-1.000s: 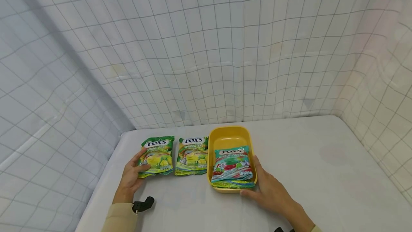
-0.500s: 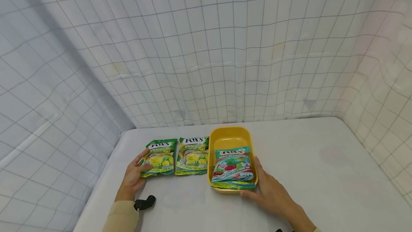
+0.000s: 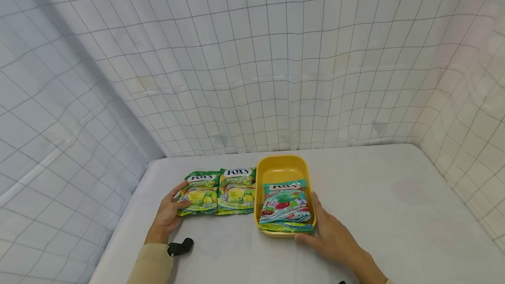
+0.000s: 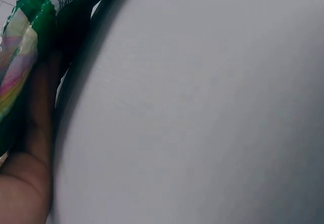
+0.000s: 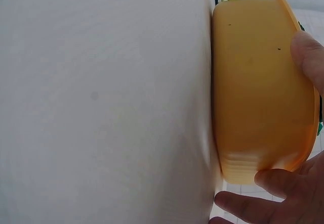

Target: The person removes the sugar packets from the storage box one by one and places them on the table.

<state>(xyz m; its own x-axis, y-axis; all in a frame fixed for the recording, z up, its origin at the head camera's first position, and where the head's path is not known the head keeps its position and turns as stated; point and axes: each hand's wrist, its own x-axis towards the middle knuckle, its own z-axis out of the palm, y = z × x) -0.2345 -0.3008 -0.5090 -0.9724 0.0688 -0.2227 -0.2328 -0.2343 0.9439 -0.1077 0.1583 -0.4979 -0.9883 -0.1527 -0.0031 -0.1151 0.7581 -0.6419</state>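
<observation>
Toward the left of the white table (image 3: 386, 200), the left hand (image 3: 167, 210) holds a green Spring Tea bag (image 3: 203, 195) by its left side, thumb and forefinger spread apart upon it; whether the bag is raised cannot be told. Its right edge meets a second Spring Tea bag (image 3: 236, 195), which lies just left of a yellow tray (image 3: 284, 174). Inside the tray's near half rests a teal Mint Blossom bag (image 3: 285, 207), above a green-yellow packet (image 3: 286, 227) showing at the near end. The right hand (image 3: 334, 235) grips the tray's near right corner, thumb at the near rim, fingers along the right wall. Behind stands a grid-patterned sheet (image 3: 252, 65).
</observation>
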